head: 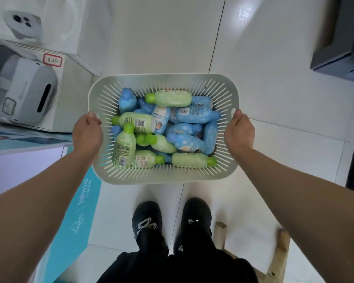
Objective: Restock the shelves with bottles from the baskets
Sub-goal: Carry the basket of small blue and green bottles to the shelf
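I hold a pale grey slotted basket in front of me, above the floor. My left hand grips its left rim and my right hand grips its right rim, thumbs on top. Inside lie several small bottles in a loose pile. Green bottles with bright green caps lie at the back, left and front. Blue bottles with cloud patterns fill the middle and right. No shelf shows in this view.
A white counter with a teal front panel stands at my left, bearing white boxes and a white device. A wooden stool is behind my right foot. A dark grey unit sits at upper right. White floor tiles lie ahead.
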### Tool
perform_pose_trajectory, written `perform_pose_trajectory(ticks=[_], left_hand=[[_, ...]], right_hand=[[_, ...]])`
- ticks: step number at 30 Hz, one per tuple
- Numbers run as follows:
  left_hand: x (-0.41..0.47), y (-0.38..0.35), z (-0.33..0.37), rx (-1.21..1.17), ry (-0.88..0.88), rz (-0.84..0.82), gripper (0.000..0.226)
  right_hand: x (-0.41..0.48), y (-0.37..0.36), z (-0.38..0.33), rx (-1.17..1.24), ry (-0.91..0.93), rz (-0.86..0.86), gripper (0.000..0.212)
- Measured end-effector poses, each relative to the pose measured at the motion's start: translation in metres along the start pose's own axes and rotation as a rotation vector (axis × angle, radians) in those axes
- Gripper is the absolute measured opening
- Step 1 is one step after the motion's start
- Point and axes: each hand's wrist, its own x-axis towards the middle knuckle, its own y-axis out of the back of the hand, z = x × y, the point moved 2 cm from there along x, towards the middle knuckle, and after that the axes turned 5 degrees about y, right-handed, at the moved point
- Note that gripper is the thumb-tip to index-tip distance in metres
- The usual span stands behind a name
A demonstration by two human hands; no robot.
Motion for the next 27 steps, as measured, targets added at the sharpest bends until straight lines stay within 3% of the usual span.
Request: perform_pose_trajectory(ticks=[7,11,16,19,21,27], left_hand=[[-0.008,0.008,0.004,0.223,0.034,-0.180,0.038],[-0.039,0.030,0.019,0.499,-0.109,-0.179,0.042],[-0.084,0.060,0.034,0.622,-0.290,-0.258,0.046],[-0.120,0.085,0.050,0.643,-0.385,-0.273,0.031],[-0.146,0.105,0.063,0.664,-0.432,-0.254,0.024],[-0.233,0.175,0.111,0.720,-0.593,-0.138,0.029]], right_hand=[[-0.006,0.003,-0.006,-0.114,-0.072,-0.188,0.041],[-0.025,0.027,-0.017,-0.305,-0.040,-0.298,0.036],[-0.067,0.062,-0.045,-0.470,0.105,-0.391,0.038],[-0.098,0.085,-0.067,-0.484,0.184,-0.423,0.039],[-0.119,0.104,-0.082,-0.490,0.235,-0.431,0.038],[-0.186,0.167,-0.137,-0.495,0.471,-0.407,0.032]])
